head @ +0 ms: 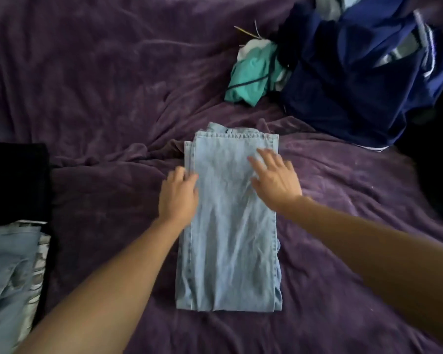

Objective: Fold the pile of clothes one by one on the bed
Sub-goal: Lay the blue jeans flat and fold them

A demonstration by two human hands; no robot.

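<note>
I see the light blue denim jeans folded into a long panel on the purple velvety bed cover, with the long axis running straight away from me. My right hand lies flat on their far half, grip wide, fingers spread. My left hand sits at the jeans' left seam with fingers bent; I cannot tell whether that grip pinches. I judge a lengthwise fold comes next. The heap of navy and teal clothes lies beyond the jeans, to the right.

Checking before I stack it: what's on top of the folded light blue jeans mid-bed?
Only hands: the left hand touches the folded light blue jeans' left edge, the right hand rests flat. Whatever lies beneath is covered.
</note>
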